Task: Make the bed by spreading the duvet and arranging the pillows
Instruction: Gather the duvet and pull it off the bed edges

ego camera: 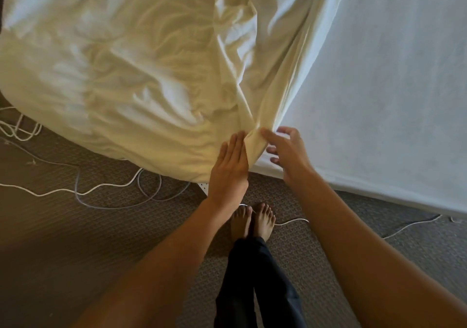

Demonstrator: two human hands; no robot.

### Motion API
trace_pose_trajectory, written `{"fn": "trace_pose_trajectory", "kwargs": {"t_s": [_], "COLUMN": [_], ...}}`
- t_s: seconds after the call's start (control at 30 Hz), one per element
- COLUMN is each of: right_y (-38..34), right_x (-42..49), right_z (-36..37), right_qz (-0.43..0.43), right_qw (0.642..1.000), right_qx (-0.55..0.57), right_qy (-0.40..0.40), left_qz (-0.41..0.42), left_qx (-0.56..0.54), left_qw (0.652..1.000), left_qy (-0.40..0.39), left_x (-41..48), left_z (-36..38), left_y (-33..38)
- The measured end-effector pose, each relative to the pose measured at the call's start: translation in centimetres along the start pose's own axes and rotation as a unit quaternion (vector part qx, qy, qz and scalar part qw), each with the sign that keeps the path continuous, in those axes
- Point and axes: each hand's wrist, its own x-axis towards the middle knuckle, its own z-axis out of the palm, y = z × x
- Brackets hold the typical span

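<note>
Crumpled cream duvet [131,69] covers the bed's left part, spilling over the near edge; the mattress [391,87] to the right is bare. Left hand [231,166] presses flat on the hem; right hand [285,150] touches a fold, fingers loose: neither grip is closed. Best to pinch the hem firmly, then draw it right.

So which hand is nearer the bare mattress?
Right. The right hand is over the near edge of the mattress; the left hand lies flat on the duvet, just left of it.
</note>
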Motion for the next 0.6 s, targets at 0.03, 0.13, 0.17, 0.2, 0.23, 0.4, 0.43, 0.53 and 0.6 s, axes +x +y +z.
{"fn": "trace_pose_trajectory", "kwargs": {"t_s": [0.03,0.13,0.17,0.2,0.23,0.4,0.43,0.53,0.6], "right_y": [-0.7,-4.6,-6.1,-7.5,-8.7,-9.0,-8.1,-4.6,-1.7], "right_x": [0.8,3.4,4.5,5.1,5.6,5.6,5.0,2.6,1.4], "right_z": [0.2,0.9,1.0,1.0,0.9,-1.6,-2.5,-5.5,-7.3], "right_qz": [-0.004,-0.040,-0.051,-0.061,-0.069,-0.106,-0.108,-0.092,-0.068], "right_qw": [1.000,0.999,0.998,0.996,0.995,0.976,0.970,0.958,0.955], "right_qx": [0.006,0.018,0.018,0.013,0.004,-0.018,-0.014,0.018,0.037], "right_qy": [-0.006,0.022,0.042,0.061,0.076,0.190,0.219,0.271,0.286], "left_qz": [-0.007,-0.011,-0.007,-0.004,-0.001,-0.021,-0.032,-0.037,-0.033], "left_qx": [0.001,0.002,0.011,0.019,0.022,0.030,0.029,0.022,0.028], "left_qw": [1.000,1.000,1.000,1.000,1.000,0.998,0.998,0.997,0.996], "left_qy": [-0.007,-0.006,-0.008,-0.014,-0.020,-0.049,-0.056,-0.058,-0.075], "left_x": [-0.7,-1.0,-0.9,-0.7,-0.6,0.2,0.3,0.4,0.4], "left_z": [-0.1,-0.5,-0.5,-0.5,-0.5,-1.1,-1.2,-0.8,-0.5], "left_y": [0.1,0.1,0.1,0.2,0.3,0.5,0.5,0.3,0.3]}}
